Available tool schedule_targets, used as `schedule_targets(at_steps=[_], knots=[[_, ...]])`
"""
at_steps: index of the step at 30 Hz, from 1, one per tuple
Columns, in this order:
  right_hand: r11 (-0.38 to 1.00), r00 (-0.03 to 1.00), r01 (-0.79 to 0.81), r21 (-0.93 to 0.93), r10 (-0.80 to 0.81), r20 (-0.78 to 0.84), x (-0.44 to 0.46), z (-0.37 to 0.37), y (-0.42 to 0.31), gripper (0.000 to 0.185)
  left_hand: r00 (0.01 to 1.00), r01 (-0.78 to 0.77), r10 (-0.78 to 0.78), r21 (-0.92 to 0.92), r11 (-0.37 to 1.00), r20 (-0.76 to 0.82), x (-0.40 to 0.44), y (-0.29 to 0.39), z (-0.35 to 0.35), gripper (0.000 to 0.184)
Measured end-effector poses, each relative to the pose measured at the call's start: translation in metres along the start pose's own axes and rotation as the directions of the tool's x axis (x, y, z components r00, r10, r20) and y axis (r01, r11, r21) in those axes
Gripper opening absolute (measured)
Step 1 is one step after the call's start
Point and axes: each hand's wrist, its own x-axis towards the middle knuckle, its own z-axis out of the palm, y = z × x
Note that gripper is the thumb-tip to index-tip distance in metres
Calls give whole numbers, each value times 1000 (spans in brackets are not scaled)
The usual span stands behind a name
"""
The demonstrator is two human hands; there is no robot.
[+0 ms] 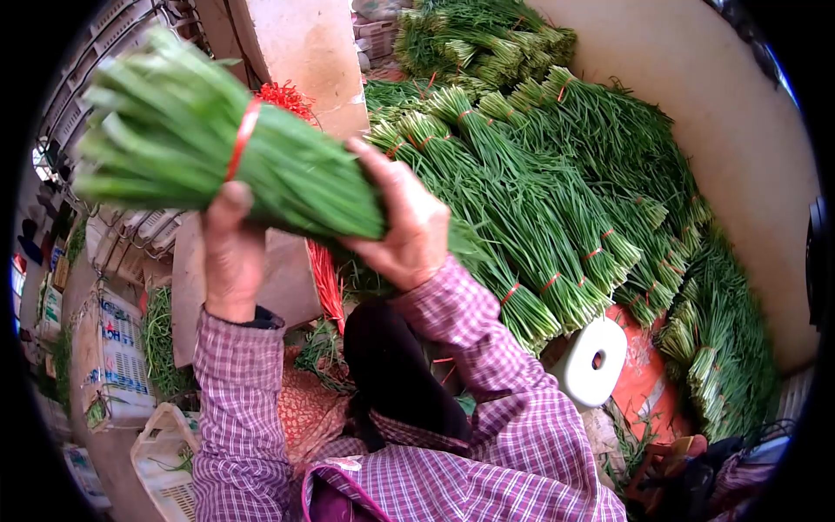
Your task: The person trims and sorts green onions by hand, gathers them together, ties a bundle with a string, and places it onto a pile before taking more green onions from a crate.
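A thick bundle of garlic chives (187,143), tied with a red band (243,139), is raised in front of me, its left end blurred by motion. My left hand (233,261) grips it from below near the band, thumb up against the stalks. Around the bundle's right part my right hand (404,217) is closed, thumb on top and fingers beneath, partly hidden. Below the bundle is a brown board (235,296), with red tie strips (326,287) hanging at its right edge.
Tied chive bundles (522,200) are piled to the right against a pale wall (696,87). A white plastic stool (591,365) stands by the pile. At left are a white crate (165,461), a printed carton (122,357) and stacked crates (87,78). A pillar (304,52) rises behind.
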Motion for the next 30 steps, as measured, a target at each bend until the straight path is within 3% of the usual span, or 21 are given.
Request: schedule_targets(at_steps=[2,4,5,8,10,12,14,15,16,18,19,20,22,23,24,26,27,28,30], knots=[[997,998,-40,-63,37,-44,6,-25,27,83,970,2,-73,291,957,232,6,-29,16,99],[969,993,-83,-234,60,-102,11,-48,54,83,963,99,-176,339,936,205,-7,-58,4,107],[947,985,-48,-318,-8,-172,14,-57,77,84,954,150,-234,382,912,185,-10,-70,-15,109],[864,979,-156,-478,70,-193,29,-86,127,85,947,283,-319,544,790,-30,-18,-85,-81,94],[753,975,-214,-622,130,-178,44,-99,160,87,957,274,-270,647,711,-110,-33,-97,-143,85],[685,975,-223,-694,156,-160,60,-102,202,86,967,245,-198,808,536,-162,-53,-88,-178,82],[600,923,-345,-722,356,-145,79,-97,237,80,959,268,-178,904,333,-219,-74,-77,-188,84],[544,896,-375,-751,419,-143,85,-90,262,82,956,280,-186,903,326,-229,-85,-81,-194,84],[455,798,-451,-768,591,-118,91,-82,283,89,964,240,-172,939,245,-202,-97,-83,-199,83],[381,791,-377,-844,607,-79,73,-56,361,97,967,210,-176,967,144,-184,-103,-93,-205,82],[302,682,-447,-842,724,-102,71,-43,375,100,968,186,-191,976,109,-163,-108,-100,-205,83],[308,726,-432,-847,676,-124,60,-27,385,94,968,166,-203,984,70,-149,-113,-104,-205,84],[514,858,-320,-796,514,-13,38,8,393,81,943,204,-277,978,39,-185,-112,-107,-201,80],[652,894,-260,-712,442,78,29,27,373,64,941,176,-298,984,36,-158,-110,-108,-202,78],[818,958,-183,-545,273,87,16,49,356,45,943,139,-311,990,39,-120,-107,-110,-204,77],[941,923,-331,-67,338,182,-16,98,317,25,943,121,-313,993,-5,-117,-105,-110,-202,75],[960,945,-277,-31,278,174,-39,127,299,14,948,86,-305,996,-22,-89,-105,-110,-201,74],[942,899,-332,-39,329,287,-67,156,285,15,944,95,-314,995,-36,-101,-105,-110,-201,74],[863,702,-496,-96,464,540,-129,220,264,20,950,112,-290,993,-35,-117,-105,-113,-200,72]])
